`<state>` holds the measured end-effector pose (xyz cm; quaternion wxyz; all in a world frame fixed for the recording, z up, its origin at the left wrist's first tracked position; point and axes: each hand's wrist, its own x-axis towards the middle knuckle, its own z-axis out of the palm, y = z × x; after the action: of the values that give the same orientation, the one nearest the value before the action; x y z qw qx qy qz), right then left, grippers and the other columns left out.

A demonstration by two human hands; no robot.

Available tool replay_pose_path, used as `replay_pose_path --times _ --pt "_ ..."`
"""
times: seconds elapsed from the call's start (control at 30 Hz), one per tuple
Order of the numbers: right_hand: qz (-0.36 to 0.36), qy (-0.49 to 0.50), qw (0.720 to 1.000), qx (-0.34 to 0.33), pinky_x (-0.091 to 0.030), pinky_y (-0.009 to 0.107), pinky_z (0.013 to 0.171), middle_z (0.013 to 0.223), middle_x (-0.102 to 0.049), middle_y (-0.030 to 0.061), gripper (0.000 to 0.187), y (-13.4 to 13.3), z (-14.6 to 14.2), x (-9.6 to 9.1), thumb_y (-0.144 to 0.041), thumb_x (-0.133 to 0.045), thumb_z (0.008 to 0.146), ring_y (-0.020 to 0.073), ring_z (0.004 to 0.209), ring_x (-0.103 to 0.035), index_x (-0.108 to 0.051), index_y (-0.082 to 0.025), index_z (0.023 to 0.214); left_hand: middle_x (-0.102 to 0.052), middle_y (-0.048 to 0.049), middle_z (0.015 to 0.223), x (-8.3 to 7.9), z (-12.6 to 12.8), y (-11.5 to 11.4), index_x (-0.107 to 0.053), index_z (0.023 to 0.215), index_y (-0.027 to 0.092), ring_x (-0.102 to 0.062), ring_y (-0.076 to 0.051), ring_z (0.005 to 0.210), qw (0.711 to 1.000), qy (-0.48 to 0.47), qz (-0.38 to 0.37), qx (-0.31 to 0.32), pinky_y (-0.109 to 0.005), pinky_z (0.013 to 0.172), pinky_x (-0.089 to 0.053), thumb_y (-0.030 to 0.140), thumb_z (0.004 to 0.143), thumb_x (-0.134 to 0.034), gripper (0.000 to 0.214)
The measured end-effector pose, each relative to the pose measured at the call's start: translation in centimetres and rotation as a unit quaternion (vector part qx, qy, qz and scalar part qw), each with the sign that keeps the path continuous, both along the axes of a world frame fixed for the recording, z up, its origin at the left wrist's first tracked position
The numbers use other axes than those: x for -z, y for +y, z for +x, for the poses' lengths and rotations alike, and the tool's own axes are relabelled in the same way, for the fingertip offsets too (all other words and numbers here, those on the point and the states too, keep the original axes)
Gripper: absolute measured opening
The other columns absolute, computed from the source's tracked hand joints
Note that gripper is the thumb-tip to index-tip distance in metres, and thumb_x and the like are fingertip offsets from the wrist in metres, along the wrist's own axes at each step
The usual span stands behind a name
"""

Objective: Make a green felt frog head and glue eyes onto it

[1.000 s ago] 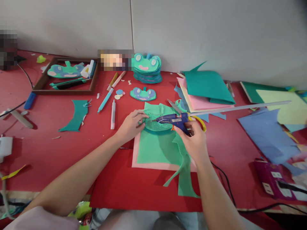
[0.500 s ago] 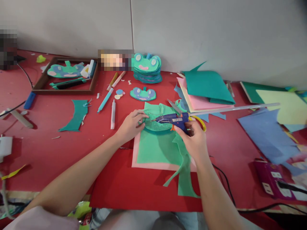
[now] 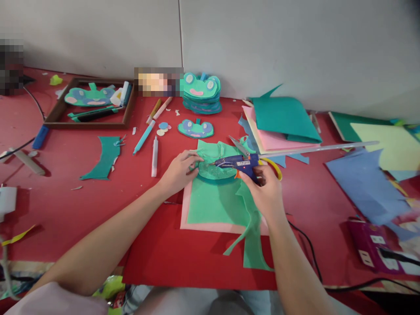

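My right hand (image 3: 265, 186) grips a blue hot glue gun (image 3: 244, 164) with an orange trigger; a long clear glue stick (image 3: 321, 148) sticks out of its back. The nozzle points left, just over a green felt cutout (image 3: 218, 173) with glossy glue on its surface. My left hand (image 3: 180, 172) holds the cutout's left edge, its fingers closed at the rim. Beneath lie a light green felt sheet (image 3: 213, 205) and a pink sheet (image 3: 184, 221). Scissors with yellow handles (image 3: 274, 168) lie partly hidden behind the glue gun.
A stack of felt frog faces (image 3: 201, 94) stands by the wall, with another felt face (image 3: 196, 128) in front. Markers (image 3: 144, 138) and a wooden tray (image 3: 87, 125) are at the left. Folded felt (image 3: 285, 118), blue felt (image 3: 357, 179) and a purple power box (image 3: 372, 245) with cables are right.
The glue gun's nozzle has shifted slightly right over the glued surface, and the gun has tilted a little. My left hand stays at the cutout's edge.
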<state>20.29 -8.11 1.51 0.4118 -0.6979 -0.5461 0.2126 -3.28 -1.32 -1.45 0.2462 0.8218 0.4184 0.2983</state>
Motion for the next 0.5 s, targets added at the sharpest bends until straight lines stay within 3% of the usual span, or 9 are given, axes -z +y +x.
replay_pose_path --times 0.5 --pt "-0.002 -0.011 0.999 -0.032 -0.046 0.03 0.061 0.078 -0.06 0.0024 0.03 -0.11 -0.01 0.1 -0.047 -0.063 0.071 0.0174 0.07 -0.058 -0.053 -0.021 0.082 -0.053 -0.0086 0.107 0.04 -0.03 0.05 -0.059 0.101 0.018 -0.052 -0.013 0.079 1.0 0.0 0.001 0.003 -0.033 0.079 -0.047 0.011 0.078 -0.05 0.025"
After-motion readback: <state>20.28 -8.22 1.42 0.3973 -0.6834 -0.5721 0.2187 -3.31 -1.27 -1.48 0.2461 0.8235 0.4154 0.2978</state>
